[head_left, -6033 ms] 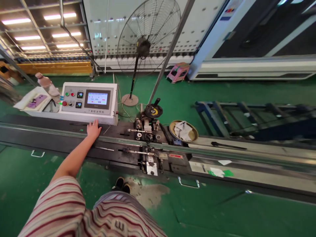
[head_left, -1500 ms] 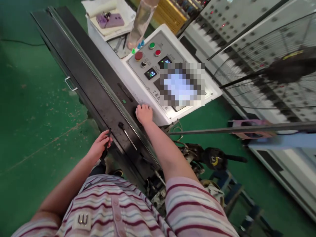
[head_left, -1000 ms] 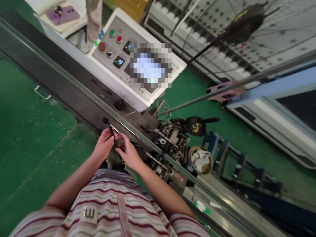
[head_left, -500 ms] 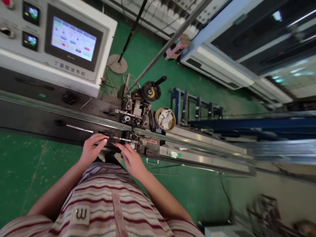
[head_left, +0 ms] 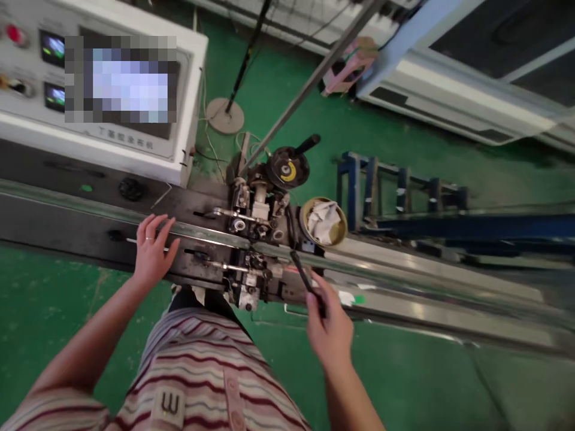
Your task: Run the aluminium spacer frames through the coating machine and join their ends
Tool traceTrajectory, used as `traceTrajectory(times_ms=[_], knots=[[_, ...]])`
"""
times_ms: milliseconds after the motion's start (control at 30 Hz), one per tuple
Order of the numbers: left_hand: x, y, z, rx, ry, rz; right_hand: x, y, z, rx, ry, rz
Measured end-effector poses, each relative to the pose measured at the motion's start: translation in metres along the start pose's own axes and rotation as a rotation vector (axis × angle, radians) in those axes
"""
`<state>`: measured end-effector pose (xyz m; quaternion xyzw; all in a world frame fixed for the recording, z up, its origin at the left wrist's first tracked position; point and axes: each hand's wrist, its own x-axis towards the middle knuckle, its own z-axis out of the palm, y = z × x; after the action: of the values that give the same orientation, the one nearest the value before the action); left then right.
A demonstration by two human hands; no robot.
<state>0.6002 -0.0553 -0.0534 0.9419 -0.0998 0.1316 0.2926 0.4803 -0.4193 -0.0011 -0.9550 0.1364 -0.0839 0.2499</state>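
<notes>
My left hand [head_left: 155, 251] lies over the near side of a long metal rail [head_left: 211, 234], its fingers stretched out and slightly apart. Farther right, my right hand [head_left: 330, 320] is closed around a slim black stick-shaped tool [head_left: 303, 272]. The tool's upper end points up and left toward the rail, just right of the clamp and roller assembly [head_left: 251, 263]. Whether that end touches the rail, I cannot tell. My fingers hide its lower end.
A black handwheel [head_left: 287, 169] stands behind the assembly. Right of it sits a round tub [head_left: 339, 230] with crumpled paper inside. The control box [head_left: 188, 120] is at the upper left, and blue frames [head_left: 372, 185] stand at the right.
My hands have parted from near the clamp. The left has gone left and up to the rail; the right has moved right and now holds the black tool. The view has shifted slightly.
</notes>
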Motion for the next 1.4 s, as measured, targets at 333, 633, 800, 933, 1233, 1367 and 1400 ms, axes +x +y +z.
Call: traceTrajectory(times_ms=[333,633,800,933,1233,1367,1400], knots=[[0.182,-0.018,-0.041,0.134,0.174,-0.161,-0.016,0.004,0.017,0.022,-0.076,-0.144],[0.211,-0.034,-0.042,0.156,0.168,-0.096,-0.029,0.008,0.015,0.006,-0.061,-0.083],[0.144,-0.023,-0.040,0.070,0.174,-0.004,-0.011,0.018,0.012,-0.045,0.005,-0.073],[0.038,-0.037,-0.015,0.071,0.176,-0.005,0.013,0.038,-0.001,-0.223,-0.076,-0.042],[-0.072,-0.098,0.038,0.258,0.208,-0.280,0.056,0.009,0.008,-0.577,-0.323,-0.284],[-0.070,-0.101,0.045,0.289,0.237,-0.242,0.076,-0.007,0.019,-0.704,-0.433,-0.356],[-0.070,-0.102,0.046,0.302,0.249,-0.219,0.081,-0.009,0.022,-0.728,-0.461,-0.364]])
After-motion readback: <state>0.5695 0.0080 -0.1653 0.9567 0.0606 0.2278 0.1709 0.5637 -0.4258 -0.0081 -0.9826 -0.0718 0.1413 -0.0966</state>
